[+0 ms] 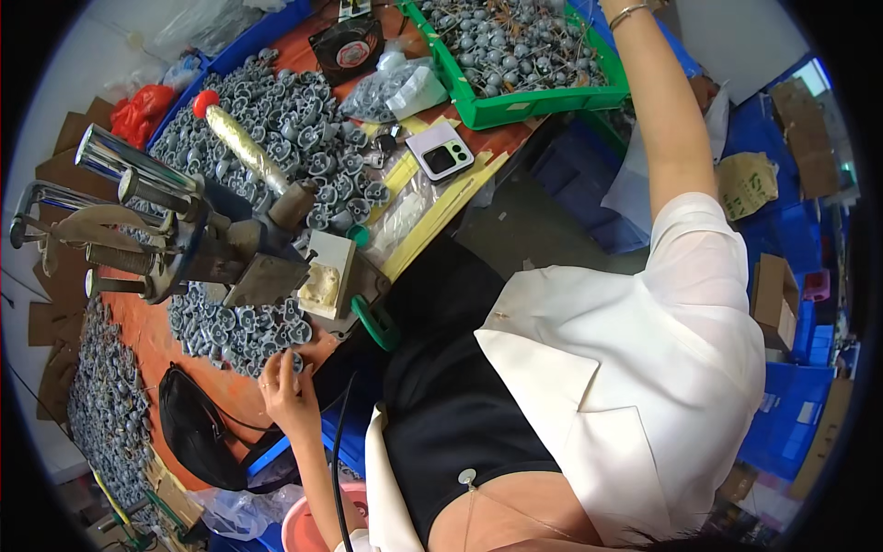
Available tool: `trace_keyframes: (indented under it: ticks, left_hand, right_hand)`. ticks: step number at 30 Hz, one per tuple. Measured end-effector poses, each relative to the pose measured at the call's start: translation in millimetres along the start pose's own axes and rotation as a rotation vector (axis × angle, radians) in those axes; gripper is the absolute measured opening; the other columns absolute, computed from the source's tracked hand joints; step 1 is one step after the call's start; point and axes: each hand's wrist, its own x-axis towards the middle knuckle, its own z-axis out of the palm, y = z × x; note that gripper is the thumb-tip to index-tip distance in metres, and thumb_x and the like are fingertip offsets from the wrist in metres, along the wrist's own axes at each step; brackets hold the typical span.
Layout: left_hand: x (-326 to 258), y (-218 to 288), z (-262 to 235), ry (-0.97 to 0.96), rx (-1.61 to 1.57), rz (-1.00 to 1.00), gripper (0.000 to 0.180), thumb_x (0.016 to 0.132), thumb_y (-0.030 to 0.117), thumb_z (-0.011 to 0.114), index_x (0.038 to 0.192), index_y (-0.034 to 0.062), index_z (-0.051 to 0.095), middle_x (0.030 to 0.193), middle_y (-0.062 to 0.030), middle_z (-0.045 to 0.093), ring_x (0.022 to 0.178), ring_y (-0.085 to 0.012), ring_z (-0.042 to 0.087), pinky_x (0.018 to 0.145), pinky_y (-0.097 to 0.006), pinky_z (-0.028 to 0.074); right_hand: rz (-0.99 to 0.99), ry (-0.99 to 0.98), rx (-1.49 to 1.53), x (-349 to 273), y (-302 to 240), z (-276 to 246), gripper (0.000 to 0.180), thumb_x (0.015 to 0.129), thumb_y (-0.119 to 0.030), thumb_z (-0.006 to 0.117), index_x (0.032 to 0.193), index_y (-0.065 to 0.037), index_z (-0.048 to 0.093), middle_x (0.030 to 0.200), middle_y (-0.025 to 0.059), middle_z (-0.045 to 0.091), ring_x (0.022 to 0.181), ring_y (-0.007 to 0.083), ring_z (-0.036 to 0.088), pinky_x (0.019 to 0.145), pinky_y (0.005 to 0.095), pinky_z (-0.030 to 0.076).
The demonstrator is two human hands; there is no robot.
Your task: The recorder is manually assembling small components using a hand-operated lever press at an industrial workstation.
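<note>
Here's the left hand [287,391], fingers curled in at the near edge of a small heap [241,336], with 1 grey cup [297,362] right at the fingertips. Touching, I'd say; whether that's a firm pinch, I can't tell. And the right arm [676,129], stretched far out beside the green bin [515,112] of grey balls [515,51]! Its hand runs off the top past the bracelet [630,15], so open or closed, no telling from here.

For a tidy pick, I'd want just 1 cup by its rim, fingertips only, neighbours left lying. Watch the space just beyond the left hand: the white block [326,271] and the steel rig [207,235] stand close, so a low, slow lift looks wise. Mind the black cable [342,460] beside that left forearm too; a sleeve could snag it.
</note>
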Motion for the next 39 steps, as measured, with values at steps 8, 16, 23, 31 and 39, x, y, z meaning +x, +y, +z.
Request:
trace_keyframes:
  ticks: [8,16,23,31,39]
  left_hand:
    - [3,-15,27,0.108,0.014,0.122,0.026,0.08,-0.001,0.065,0.106,0.0037,0.065,0.111,-0.013,0.059,0.095,-0.0292,0.058,0.08,-0.036,0.048]
    - [-3,-12,20,0.253,-0.174,0.126,0.026,0.085,-0.005,0.059,0.111,-0.0009,0.062,0.117,-0.0154,0.059,0.106,-0.0262,0.058,0.087,-0.035,0.048]
    - [31,-19,9,0.363,-1.214,-0.446,0.033,0.097,0.009,0.047,0.128,-0.0031,0.048,0.126,-0.0154,0.054,0.117,-0.0237,0.053,0.094,-0.03,0.048]
    - [65,-12,20,0.139,-1.986,-0.424,0.036,0.097,0.009,0.047,0.13,-0.0053,0.043,0.129,-0.0209,0.049,0.122,-0.0314,0.048,0.101,-0.034,0.047]
    - [74,31,43,0.224,-1.595,-0.578,0.013,0.088,0.001,0.061,0.1,0.0032,0.057,0.098,-0.005,0.059,0.088,-0.0139,0.061,0.081,-0.025,0.055]
  right_hand:
    - [-0.143,-0.234,-0.082,22,63,5,0.022,0.094,-0.019,0.053,0.081,-0.002,0.059,0.073,0.0053,0.06,0.07,0.018,0.06,0.068,0.0297,0.05]
    - [0.077,-0.452,0.515,39,67,8,0.019,0.094,-0.016,0.052,0.086,0.0,0.059,0.085,0.012,0.063,0.078,0.0217,0.062,0.072,0.0358,0.052]
    - [0.034,-0.569,0.563,56,88,-5,0.023,0.091,-0.014,0.055,0.074,0.001,0.059,0.081,0.0124,0.066,0.075,0.0217,0.063,0.067,0.033,0.051]
    - [0.026,-0.374,0.275,71,107,-6,0.019,0.088,-0.009,0.054,0.074,0.002,0.06,0.082,0.0146,0.066,0.072,0.0228,0.062,0.068,0.0336,0.051]
    - [0.115,-0.396,-0.073,51,67,-7,0.02,0.086,-0.01,0.056,0.071,0.003,0.061,0.082,0.0143,0.066,0.074,0.0203,0.062,0.065,0.0319,0.049]
